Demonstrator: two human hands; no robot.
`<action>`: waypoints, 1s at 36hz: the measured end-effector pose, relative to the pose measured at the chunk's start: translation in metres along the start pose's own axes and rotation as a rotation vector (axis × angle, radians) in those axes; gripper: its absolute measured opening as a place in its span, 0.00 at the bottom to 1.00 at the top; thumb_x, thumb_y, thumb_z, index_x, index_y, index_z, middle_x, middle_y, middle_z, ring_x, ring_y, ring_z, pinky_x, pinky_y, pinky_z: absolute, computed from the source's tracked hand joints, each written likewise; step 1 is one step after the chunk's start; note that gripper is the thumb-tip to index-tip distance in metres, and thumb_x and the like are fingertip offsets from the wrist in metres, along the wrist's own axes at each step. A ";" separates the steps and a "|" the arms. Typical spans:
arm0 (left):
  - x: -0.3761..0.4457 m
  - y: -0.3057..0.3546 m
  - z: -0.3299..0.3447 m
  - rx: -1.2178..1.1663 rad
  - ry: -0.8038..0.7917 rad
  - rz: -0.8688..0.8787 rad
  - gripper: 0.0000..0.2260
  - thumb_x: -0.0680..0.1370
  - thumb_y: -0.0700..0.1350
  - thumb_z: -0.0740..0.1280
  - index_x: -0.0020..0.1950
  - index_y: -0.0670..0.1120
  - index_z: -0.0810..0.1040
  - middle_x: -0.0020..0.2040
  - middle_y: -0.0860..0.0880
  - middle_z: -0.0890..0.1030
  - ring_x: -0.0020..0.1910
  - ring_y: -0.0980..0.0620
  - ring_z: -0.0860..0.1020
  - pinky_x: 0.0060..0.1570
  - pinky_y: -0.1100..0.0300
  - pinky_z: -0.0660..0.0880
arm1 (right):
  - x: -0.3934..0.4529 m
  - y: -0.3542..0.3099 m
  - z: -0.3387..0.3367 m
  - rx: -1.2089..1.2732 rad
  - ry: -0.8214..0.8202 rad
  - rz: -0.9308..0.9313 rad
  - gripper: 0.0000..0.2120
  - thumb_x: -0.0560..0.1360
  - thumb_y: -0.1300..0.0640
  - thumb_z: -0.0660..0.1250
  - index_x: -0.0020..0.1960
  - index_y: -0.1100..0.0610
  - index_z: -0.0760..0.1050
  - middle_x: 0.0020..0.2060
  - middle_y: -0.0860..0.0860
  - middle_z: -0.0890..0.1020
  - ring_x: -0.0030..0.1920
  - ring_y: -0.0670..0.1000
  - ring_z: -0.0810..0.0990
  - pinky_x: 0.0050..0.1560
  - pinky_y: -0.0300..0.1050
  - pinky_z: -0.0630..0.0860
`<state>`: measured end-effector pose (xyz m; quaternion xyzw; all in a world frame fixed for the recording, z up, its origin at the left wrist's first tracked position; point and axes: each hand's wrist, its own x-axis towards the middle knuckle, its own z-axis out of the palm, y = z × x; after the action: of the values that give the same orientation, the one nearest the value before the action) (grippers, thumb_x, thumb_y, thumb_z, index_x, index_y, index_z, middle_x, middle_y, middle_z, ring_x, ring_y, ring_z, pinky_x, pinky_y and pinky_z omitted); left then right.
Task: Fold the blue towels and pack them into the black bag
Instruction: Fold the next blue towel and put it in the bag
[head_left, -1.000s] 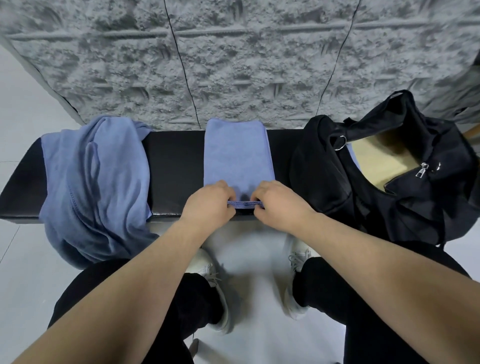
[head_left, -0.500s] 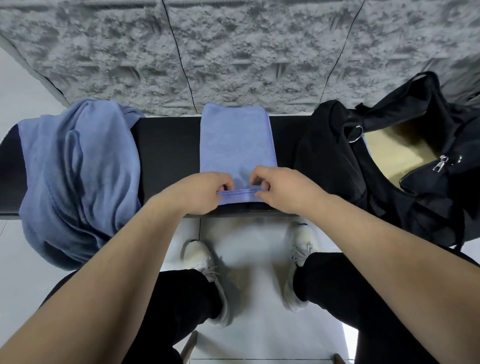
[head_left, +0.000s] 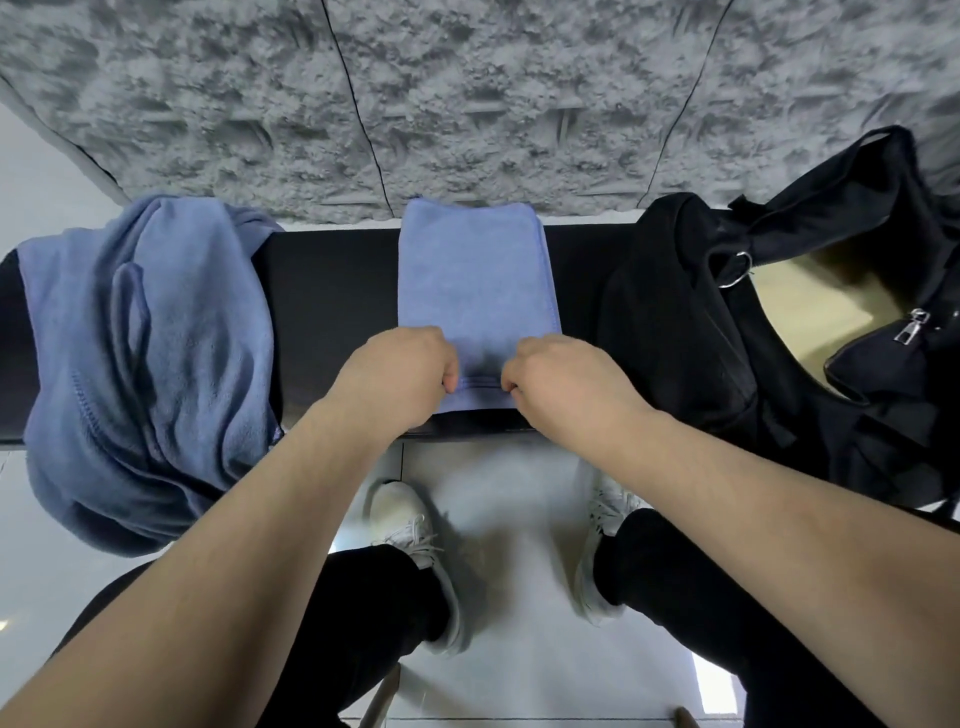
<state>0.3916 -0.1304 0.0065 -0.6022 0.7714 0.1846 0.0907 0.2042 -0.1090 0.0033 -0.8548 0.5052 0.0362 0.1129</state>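
Little change from half a second ago: left hand (head_left: 400, 374) and right hand (head_left: 563, 382) still pinch the near hem of the folded towel (head_left: 475, 280) on the bench (head_left: 332, 312). Fingertips hidden underneath. Black bag (head_left: 691, 332) cut off right; towel pile (head_left: 145, 353) left.

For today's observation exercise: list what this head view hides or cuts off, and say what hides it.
- Fingertips of left hand and right hand: curled under, hidden by the knuckles.
- Near corners of the folded towel: covered by both hands.
- Black bag interior: mostly hidden by its flaps; right side cut off.
- Crumpled towel: folds hide its inner layers.
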 end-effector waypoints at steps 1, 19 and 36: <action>0.001 0.004 -0.002 0.025 -0.038 -0.039 0.13 0.76 0.38 0.65 0.43 0.58 0.76 0.53 0.54 0.78 0.50 0.49 0.78 0.50 0.55 0.76 | 0.000 -0.002 0.000 -0.016 -0.007 0.011 0.12 0.78 0.63 0.60 0.56 0.51 0.79 0.48 0.49 0.74 0.43 0.52 0.67 0.37 0.45 0.62; -0.018 0.017 0.009 -0.013 0.036 -0.033 0.11 0.73 0.39 0.68 0.54 0.48 0.78 0.51 0.50 0.77 0.47 0.46 0.76 0.46 0.53 0.76 | -0.009 -0.003 0.011 0.022 0.070 -0.021 0.12 0.65 0.71 0.68 0.46 0.60 0.78 0.39 0.55 0.79 0.39 0.58 0.76 0.35 0.48 0.69; -0.013 0.019 -0.001 -0.114 0.099 -0.132 0.05 0.75 0.45 0.65 0.49 0.48 0.80 0.44 0.50 0.79 0.44 0.48 0.75 0.39 0.57 0.71 | -0.002 0.010 0.002 0.261 0.022 0.114 0.13 0.75 0.60 0.60 0.57 0.52 0.76 0.50 0.48 0.79 0.52 0.52 0.76 0.46 0.41 0.67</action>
<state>0.3770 -0.1152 0.0155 -0.6643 0.7219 0.1917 0.0301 0.1947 -0.1115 -0.0001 -0.8031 0.5547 -0.0326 0.2152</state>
